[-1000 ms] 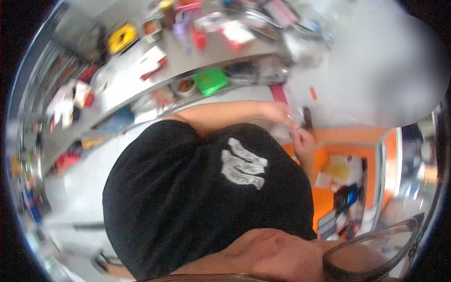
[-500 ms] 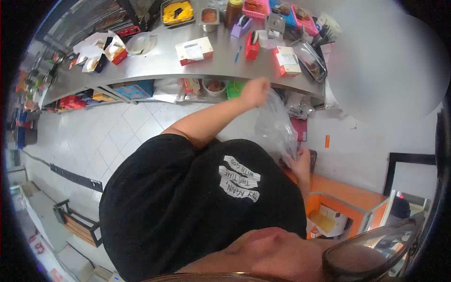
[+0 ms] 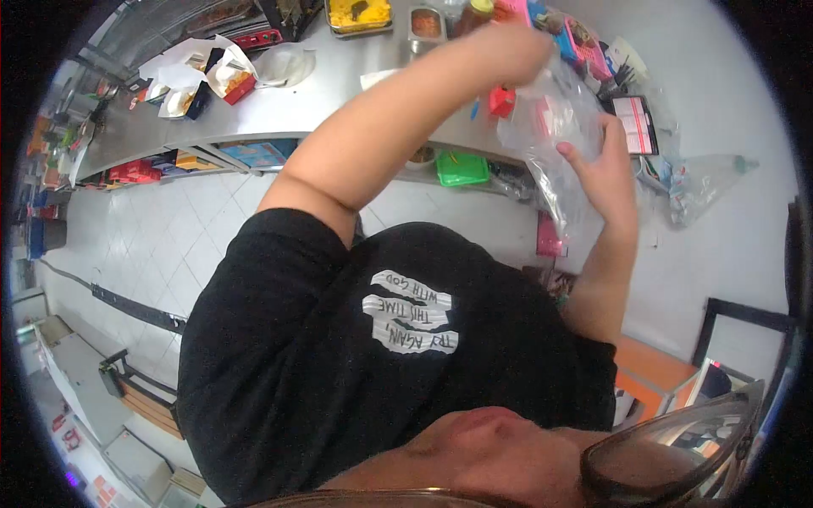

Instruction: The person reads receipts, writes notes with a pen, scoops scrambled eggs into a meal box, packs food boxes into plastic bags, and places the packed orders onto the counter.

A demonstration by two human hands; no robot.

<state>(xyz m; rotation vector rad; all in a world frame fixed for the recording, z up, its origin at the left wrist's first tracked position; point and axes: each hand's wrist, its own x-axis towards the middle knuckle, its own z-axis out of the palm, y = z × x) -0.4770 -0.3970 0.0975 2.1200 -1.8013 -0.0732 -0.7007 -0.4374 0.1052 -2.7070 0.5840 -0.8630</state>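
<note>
Over the counter hangs a clear plastic bag (image 3: pixel 546 161). At its upper end is my left hand (image 3: pixel 525 55), its fingers closed on the plastic and partly hidden. My right hand (image 3: pixel 605 165) is at the bag's right side, thumb and fingers spread apart with the thumb over the plastic. A red and white shape shows through the bag. Close by on the counter is a red tape dispenser (image 3: pixel 501 102), mostly covered by my left forearm and the bag.
The metal counter (image 3: pixel 330 106) bears open food boxes (image 3: pixel 229 74), a yellow food tray (image 3: pixel 359 13) and a metal container (image 3: pixel 426 28). A green box (image 3: pixel 462 168) sits on the shelf below. Another clear bag (image 3: pixel 707 190) is on the right, near a dark-framed box (image 3: pixel 635 125).
Both hands and the bag have moved up in the view, over the counter. My right hand has left the bag's lower end, and its fingers have spread.
</note>
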